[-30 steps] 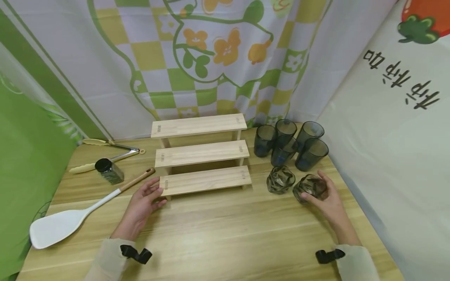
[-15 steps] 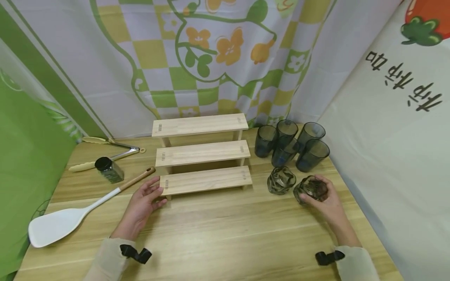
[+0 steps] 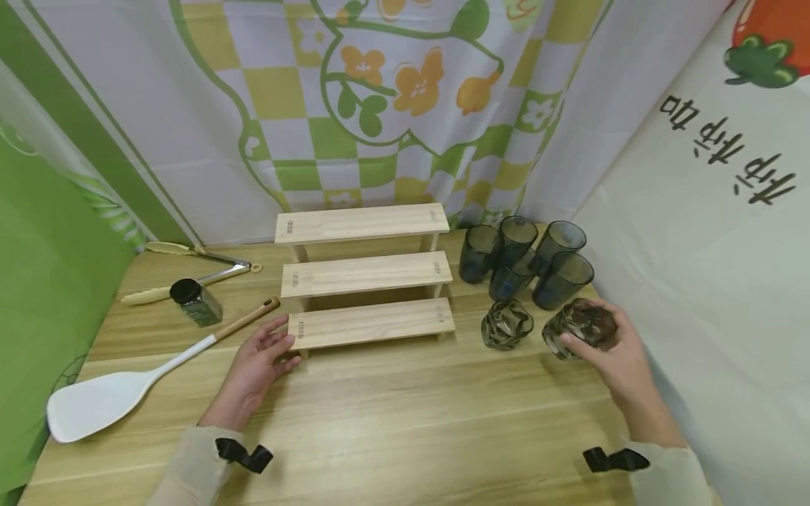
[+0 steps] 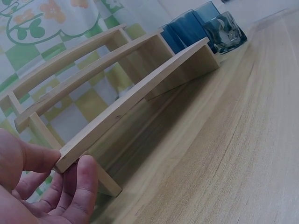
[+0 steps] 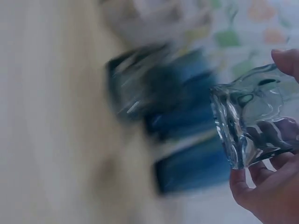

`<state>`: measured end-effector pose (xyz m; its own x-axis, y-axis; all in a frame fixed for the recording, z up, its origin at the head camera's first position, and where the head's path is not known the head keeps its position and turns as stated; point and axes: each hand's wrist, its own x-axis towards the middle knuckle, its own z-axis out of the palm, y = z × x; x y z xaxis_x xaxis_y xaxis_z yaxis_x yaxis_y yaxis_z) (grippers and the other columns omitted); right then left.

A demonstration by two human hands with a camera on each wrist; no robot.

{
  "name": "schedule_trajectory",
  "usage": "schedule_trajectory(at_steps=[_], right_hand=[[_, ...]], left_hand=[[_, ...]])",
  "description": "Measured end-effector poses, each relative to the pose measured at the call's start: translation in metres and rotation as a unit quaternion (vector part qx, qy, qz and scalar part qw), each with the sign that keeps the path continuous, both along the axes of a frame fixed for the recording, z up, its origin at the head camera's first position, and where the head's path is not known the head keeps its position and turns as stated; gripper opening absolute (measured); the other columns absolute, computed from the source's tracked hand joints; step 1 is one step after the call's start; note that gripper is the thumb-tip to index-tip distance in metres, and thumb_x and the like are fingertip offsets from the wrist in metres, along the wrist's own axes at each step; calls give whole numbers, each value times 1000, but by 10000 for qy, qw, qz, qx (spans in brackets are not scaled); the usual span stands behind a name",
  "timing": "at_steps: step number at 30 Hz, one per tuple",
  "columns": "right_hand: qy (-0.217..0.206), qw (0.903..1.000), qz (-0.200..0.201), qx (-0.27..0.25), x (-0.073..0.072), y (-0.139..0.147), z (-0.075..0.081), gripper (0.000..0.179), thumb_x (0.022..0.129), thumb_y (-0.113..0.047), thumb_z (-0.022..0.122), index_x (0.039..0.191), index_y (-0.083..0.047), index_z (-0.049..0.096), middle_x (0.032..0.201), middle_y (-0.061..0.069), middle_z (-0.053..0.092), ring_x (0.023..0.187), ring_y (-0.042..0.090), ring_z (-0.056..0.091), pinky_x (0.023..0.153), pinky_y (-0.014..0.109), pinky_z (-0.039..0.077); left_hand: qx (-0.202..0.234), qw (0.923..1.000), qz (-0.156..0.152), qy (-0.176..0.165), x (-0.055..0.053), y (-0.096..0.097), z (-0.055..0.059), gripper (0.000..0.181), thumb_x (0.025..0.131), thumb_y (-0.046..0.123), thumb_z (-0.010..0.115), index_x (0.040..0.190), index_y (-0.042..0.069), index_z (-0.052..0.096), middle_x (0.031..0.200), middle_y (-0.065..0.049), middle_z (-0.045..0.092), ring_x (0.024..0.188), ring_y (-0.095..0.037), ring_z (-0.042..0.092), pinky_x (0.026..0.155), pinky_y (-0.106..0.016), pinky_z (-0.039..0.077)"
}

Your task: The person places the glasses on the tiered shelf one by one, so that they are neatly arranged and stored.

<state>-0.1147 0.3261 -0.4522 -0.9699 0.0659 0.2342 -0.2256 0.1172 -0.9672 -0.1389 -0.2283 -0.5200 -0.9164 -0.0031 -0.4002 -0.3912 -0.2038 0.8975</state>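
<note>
Your left hand (image 3: 256,362) pinches the left end of the lowest shelf (image 3: 373,325) of the wooden stand (image 3: 367,275). Your thumb is by the top edge, and your other fingers bend under it. That arm reaches forward and a little to the right.

Your right hand (image 3: 626,362) grips a short, wavy glass (image 3: 583,327). Your thumb is on the near side, and your fingers curl around the far side. The glass is tipped and up off the table (image 3: 411,422). This arm comes in from the bottom right and leans left.

The other wavy glass (image 3: 506,325) sits on the table, between the stand and the glass you hold. Five tall, dark glasses (image 3: 563,281) stand close together behind these two.
</note>
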Motion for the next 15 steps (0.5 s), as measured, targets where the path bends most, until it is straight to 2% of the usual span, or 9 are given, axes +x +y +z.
schedule_trajectory(at_steps=[4,7,11,15], right_hand=[[336,9945,987,115,-30,-35,41,69,84,21,70,145,5,42,134,17,51,119,27,49,82,20,54],[367,9873,1535,199,-58,-73,64,69,84,17,73,144,3,43,135,19,51,122,31,48,91,24,53],[281,9763,2136,224,-97,-136,87,68,83,6,80,142,-2,47,136,17,52,122,33,51,101,33,52],[188,9626,2691,258,-137,-207,104,69,82,-5,85,141,-7,49,135,13,55,121,31,54,103,41,51]], left_hand=[[13,9999,107,50,2,-6,1,58,104,12,61,156,12,35,145,-13,34,111,-19,52,92,-34,59],[44,9998,106,131,4,-8,1,58,104,11,60,156,10,35,136,-13,40,107,-19,55,92,-34,59],[134,9997,60,193,4,-6,-2,57,104,9,60,156,7,35,124,-13,47,101,-20,59,94,-34,58],[215,9994,114,231,3,-3,-5,56,104,8,60,155,7,38,123,-14,48,99,-21,61,96,-35,57]])
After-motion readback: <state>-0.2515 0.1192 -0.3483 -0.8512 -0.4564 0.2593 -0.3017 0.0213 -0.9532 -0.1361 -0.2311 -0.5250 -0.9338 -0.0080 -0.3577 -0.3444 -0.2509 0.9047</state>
